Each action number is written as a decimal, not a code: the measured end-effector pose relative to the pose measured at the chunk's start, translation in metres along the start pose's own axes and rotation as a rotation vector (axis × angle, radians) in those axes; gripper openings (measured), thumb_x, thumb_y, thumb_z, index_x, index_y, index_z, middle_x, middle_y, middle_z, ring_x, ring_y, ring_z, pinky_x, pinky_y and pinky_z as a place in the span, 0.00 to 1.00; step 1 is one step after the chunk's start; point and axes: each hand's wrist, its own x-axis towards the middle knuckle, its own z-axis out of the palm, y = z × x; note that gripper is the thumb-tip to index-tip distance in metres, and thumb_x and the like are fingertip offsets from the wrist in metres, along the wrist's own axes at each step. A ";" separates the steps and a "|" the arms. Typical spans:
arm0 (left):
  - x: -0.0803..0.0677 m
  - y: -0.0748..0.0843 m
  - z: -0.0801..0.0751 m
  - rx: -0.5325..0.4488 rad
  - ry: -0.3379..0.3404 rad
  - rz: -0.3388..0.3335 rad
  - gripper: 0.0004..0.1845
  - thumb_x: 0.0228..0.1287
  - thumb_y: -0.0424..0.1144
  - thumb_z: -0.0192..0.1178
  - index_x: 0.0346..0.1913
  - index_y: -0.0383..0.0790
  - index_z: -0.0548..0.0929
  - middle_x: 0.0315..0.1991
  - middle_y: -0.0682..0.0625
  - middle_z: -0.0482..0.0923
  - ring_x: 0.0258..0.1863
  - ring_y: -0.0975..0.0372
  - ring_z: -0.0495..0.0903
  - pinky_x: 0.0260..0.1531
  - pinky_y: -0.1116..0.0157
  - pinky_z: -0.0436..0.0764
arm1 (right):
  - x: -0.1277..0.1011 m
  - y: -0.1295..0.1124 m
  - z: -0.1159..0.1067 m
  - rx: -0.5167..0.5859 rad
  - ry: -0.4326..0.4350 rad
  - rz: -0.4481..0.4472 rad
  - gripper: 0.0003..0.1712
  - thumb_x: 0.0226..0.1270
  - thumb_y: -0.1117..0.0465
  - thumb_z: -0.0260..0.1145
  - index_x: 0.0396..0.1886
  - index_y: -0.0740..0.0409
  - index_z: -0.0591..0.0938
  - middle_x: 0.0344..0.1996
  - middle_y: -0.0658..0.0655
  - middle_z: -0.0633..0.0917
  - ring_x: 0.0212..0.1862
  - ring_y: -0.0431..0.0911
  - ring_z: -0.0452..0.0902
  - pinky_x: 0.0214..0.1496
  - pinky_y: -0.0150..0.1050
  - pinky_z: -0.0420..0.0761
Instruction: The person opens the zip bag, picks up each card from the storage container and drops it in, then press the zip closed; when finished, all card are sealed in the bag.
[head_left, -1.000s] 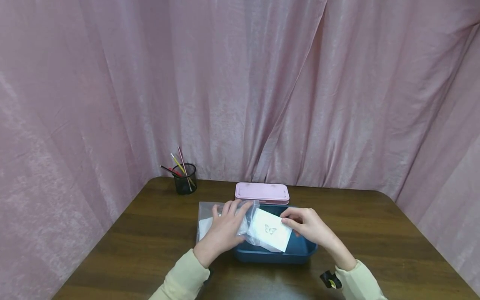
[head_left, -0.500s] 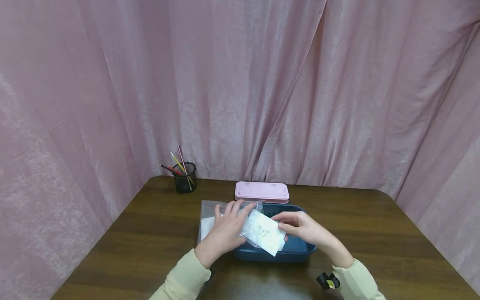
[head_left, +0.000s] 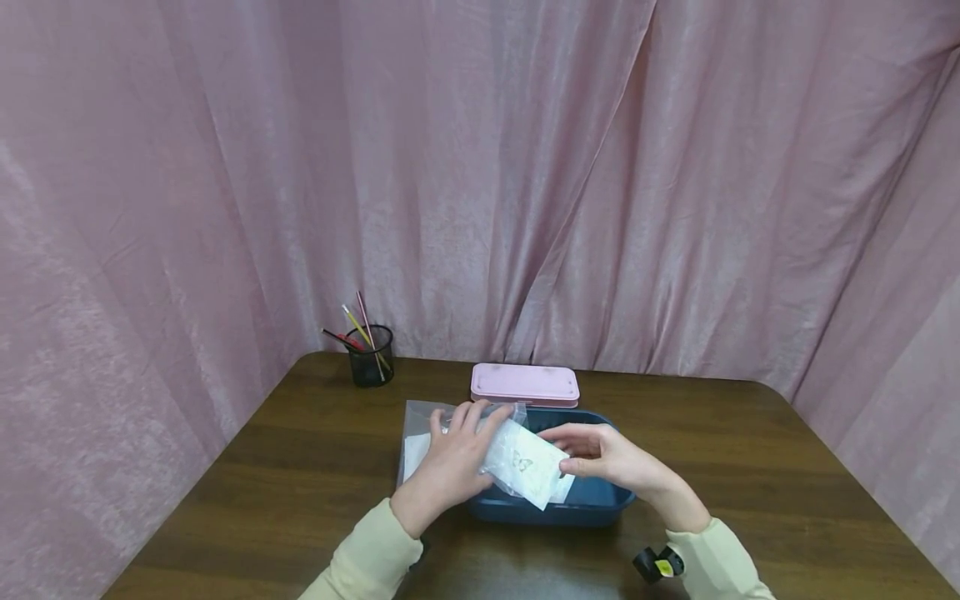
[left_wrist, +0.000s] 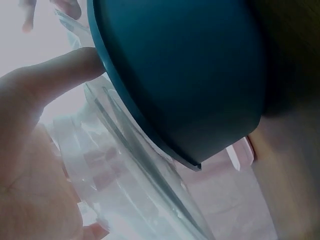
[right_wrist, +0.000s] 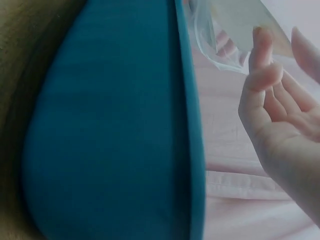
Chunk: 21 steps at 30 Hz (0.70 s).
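Left hand (head_left: 450,462) grips a crinkly clear plastic bag (head_left: 465,437) over the near-left edge of the blue tub (head_left: 592,500). Right hand (head_left: 603,457), fingers loose and holding nothing, sits just right of the white butterfly card (head_left: 528,468), which angles out of the bag toward it.

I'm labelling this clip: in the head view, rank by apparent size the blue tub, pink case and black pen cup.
1. blue tub, partly covered by the hands
2. pink case
3. black pen cup, though it stands farthest back
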 end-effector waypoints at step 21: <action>-0.002 0.011 -0.002 0.065 -0.011 0.047 0.51 0.40 0.48 0.79 0.70 0.55 0.62 0.68 0.44 0.65 0.66 0.49 0.65 0.60 0.38 0.62 | 0.016 0.004 0.028 -0.149 0.342 0.057 0.12 0.70 0.61 0.61 0.31 0.67 0.79 0.18 0.61 0.76 0.21 0.37 0.72 0.25 0.32 0.73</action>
